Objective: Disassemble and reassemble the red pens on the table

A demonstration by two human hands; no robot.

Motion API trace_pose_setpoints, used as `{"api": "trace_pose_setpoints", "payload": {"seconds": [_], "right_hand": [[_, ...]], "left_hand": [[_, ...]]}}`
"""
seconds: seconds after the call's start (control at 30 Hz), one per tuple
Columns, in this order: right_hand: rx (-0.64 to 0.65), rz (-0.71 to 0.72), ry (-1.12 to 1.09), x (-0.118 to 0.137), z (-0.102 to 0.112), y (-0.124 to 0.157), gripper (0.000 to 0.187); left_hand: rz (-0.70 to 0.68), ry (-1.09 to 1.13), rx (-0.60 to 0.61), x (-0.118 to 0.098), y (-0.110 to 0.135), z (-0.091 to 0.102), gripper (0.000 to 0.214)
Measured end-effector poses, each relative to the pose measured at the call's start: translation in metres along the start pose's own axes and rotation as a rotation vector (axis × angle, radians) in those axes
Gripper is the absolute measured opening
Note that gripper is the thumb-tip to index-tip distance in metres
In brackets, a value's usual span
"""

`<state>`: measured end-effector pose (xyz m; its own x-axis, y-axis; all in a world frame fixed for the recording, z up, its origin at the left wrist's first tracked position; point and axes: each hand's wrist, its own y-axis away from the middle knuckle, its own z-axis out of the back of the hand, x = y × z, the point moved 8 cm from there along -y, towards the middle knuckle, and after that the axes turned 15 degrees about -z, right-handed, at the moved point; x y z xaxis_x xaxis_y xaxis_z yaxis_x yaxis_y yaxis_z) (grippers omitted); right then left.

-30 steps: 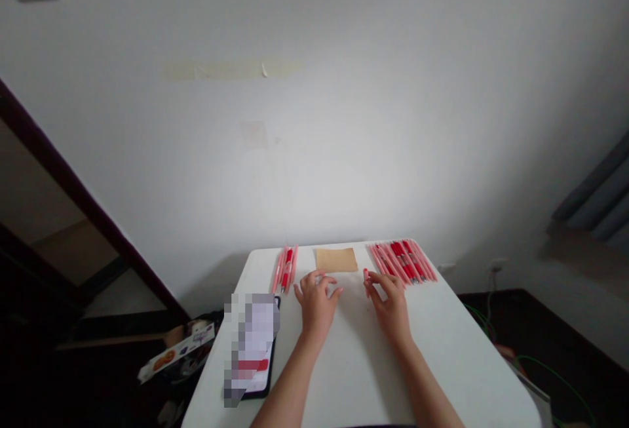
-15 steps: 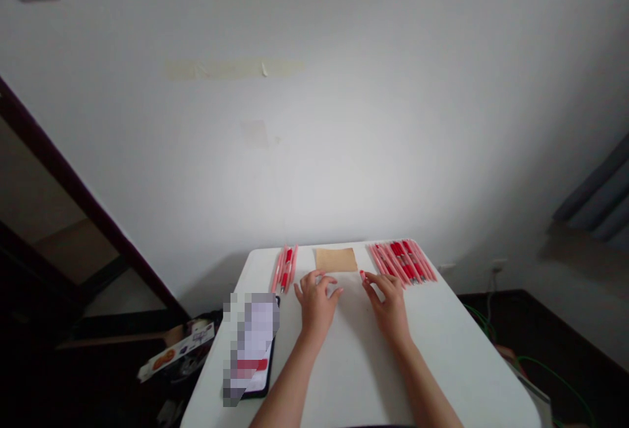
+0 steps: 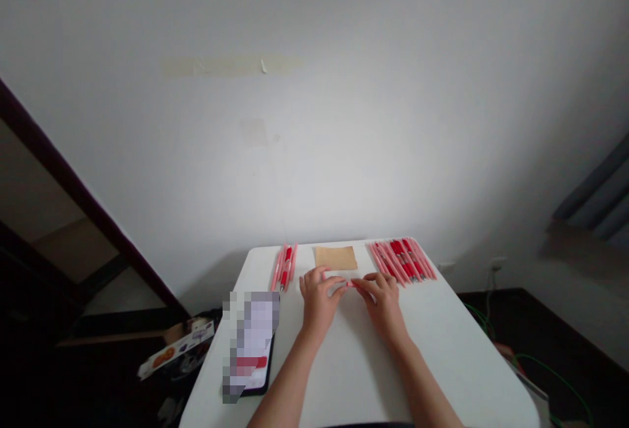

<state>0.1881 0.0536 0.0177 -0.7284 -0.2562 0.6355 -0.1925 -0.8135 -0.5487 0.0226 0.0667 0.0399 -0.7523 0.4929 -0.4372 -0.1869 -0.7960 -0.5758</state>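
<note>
My left hand (image 3: 319, 300) and my right hand (image 3: 382, 300) meet over the middle of the white table (image 3: 442, 362), fingertips pinched together on one pink-red pen (image 3: 348, 282) held crosswise between them. A small group of pink pens (image 3: 284, 265) lies at the far left of the table. A larger row of several pink and red pens (image 3: 403, 260) lies at the far right. A tan rectangular sheet (image 3: 336, 257) lies between the two groups, just beyond my fingers.
A dark tablet or clipboard with a blurred-out sheet (image 3: 250, 346) lies at the table's left edge. A printed box (image 3: 177, 352) sits on the dark floor to the left. A white wall stands behind the table; green cable (image 3: 535, 366) runs on the floor right.
My right hand moved left from beside the right pen row, carrying a pen. My left hand closed its fingers onto the pen's other end. The view shifted slightly.
</note>
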Motion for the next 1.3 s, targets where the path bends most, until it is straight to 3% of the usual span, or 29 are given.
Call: {"api": "trace_pose_setpoints", "payload": {"seconds": [0.37, 0.7, 0.93, 1.3], "right_hand": [[0.018, 0.004, -0.010, -0.002, -0.002, 0.000, 0.023], [-0.134, -0.066, 0.015, -0.020, 0.015, -0.004, 0.026], [-0.147, -0.091, 0.110, -0.024, 0.016, -0.004, 0.026], [-0.117, -0.165, 0.305, -0.021, 0.018, -0.003, 0.029]], "left_hand": [[-0.074, 0.004, -0.056, -0.004, -0.001, 0.003, 0.010], [0.025, -0.094, -0.276, 0.009, 0.002, 0.024, 0.008], [0.056, -0.146, -0.225, 0.010, 0.004, 0.017, 0.005], [0.092, -0.253, -0.024, 0.005, 0.010, 0.003, 0.004]]}}
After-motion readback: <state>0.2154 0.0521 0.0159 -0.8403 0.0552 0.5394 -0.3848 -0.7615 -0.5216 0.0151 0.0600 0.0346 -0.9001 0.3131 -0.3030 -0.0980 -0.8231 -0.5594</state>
